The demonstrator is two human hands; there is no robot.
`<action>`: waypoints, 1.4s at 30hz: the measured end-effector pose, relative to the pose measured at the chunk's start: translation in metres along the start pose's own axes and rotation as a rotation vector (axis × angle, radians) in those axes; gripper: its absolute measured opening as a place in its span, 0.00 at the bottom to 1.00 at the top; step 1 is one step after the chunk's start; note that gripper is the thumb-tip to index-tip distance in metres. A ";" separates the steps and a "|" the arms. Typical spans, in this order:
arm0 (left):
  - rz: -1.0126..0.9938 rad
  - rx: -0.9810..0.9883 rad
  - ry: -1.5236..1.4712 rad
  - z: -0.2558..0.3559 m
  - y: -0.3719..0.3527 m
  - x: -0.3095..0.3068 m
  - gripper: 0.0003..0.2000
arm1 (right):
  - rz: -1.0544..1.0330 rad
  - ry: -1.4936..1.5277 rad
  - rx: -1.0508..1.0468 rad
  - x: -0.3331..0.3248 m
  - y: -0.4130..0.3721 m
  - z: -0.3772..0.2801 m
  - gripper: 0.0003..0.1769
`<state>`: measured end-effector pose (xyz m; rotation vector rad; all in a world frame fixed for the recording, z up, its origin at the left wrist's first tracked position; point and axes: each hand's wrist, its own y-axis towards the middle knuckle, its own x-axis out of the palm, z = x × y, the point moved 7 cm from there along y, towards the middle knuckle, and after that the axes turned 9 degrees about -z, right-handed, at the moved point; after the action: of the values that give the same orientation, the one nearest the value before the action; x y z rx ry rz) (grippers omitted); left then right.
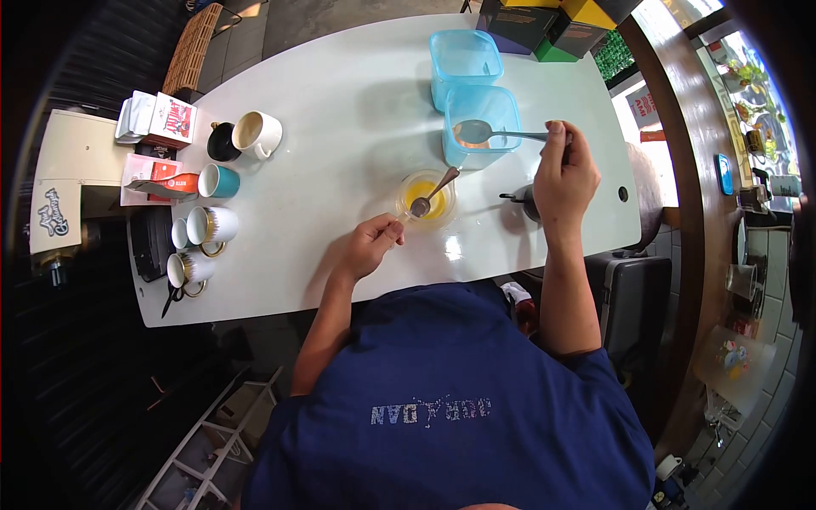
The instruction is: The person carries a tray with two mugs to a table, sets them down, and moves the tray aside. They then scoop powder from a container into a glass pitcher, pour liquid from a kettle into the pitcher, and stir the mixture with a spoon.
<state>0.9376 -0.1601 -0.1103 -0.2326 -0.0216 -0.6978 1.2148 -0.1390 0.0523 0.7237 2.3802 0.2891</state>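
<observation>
A small metal spoon point(420, 206) leans in a clear, round cup point(451, 204) of yellow liquid on the smooth, glossy white table point(340, 144). The left hand point(374, 246), fingers curled, pinches the cup's handle. The right hand point(569, 174) grips a long, shiny metal spoon point(473, 131), its oval bowl above a translucent blue, rounded-square tub point(483, 159).

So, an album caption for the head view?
Right hand with spoon at a blue container, left hand holding a clear cup.

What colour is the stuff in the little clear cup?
The stuff is yellow, as the head view shows.
</observation>
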 end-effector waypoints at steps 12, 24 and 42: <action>0.065 0.022 0.078 -0.001 -0.003 -0.005 0.10 | 0.090 0.463 0.029 -0.053 -0.011 -0.025 0.13; 0.098 0.032 0.010 0.010 -0.012 -0.016 0.13 | -0.179 0.233 -0.612 -0.036 -0.077 -0.049 0.05; 0.148 0.024 0.065 0.020 -0.021 -0.017 0.18 | 0.032 -0.165 -0.362 -0.005 0.003 -0.028 0.06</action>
<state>0.9126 -0.1601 -0.0883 -0.1861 0.0490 -0.5567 1.2024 -0.1401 0.0776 0.5892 2.0845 0.6300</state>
